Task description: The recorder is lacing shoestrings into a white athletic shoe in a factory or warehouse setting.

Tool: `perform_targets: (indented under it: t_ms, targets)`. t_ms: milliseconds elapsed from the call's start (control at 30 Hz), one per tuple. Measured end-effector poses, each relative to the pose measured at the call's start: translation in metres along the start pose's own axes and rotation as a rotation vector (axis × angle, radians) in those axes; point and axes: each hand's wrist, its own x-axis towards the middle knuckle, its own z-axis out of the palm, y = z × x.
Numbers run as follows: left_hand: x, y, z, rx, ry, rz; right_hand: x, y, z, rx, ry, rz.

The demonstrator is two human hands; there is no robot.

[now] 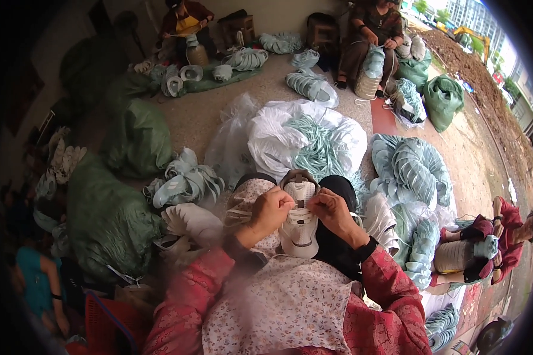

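Note:
A white and grey shoe upper [302,232] rests upright in my lap between my knees, its dark-lined collar pointing away from me. My left hand [271,209] is closed in a pinch at the left side of its lace rows. Opposite it, my right hand [336,214] pinches at the right side. Whatever thin piece the fingertips hold is too small to make out. A patterned apron [272,302] covers my lap under the shoe.
Past my knees, a white plastic bag [269,133] holds a tangle of pale green laces [320,145]. Stacked light-blue uppers [411,168] lie at right, white uppers [192,222] at left. Green sacks [109,216] stand left. People work with uppers at the back and right.

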Motion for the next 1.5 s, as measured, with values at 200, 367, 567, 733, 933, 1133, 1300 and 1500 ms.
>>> perform_targets:
  t_ms: [200,367,567,733,933,1133,1300,1500]
  targets:
    - [-0.003,-0.005,0.013,-0.492,-0.04,-0.244,0.0,0.009,-0.004,0.239,-0.073,0.022]
    - [0.001,0.015,0.005,-0.616,-0.145,-0.489,0.0,0.009,-0.005,0.301,-0.106,0.024]
    - [-0.001,0.003,-0.007,-0.286,-0.122,0.015,0.002,0.004,-0.006,0.252,-0.128,-0.023]
    - [0.005,0.013,0.001,-0.177,-0.029,-0.02,0.003,0.006,-0.005,0.259,-0.119,-0.02]
    - [0.023,0.011,-0.014,-0.025,-0.02,0.217,0.003,0.013,-0.003,0.355,-0.111,0.026]
    - [0.051,-0.004,-0.024,-0.493,-0.425,-0.105,0.005,0.009,-0.005,0.207,-0.127,0.027]
    - [0.056,-0.009,-0.032,-0.548,-0.672,-0.196,0.004,-0.016,-0.012,0.103,-0.18,0.252]
    - [0.059,-0.005,-0.034,-0.738,-0.744,-0.281,0.007,-0.009,-0.011,0.3,-0.145,0.31]
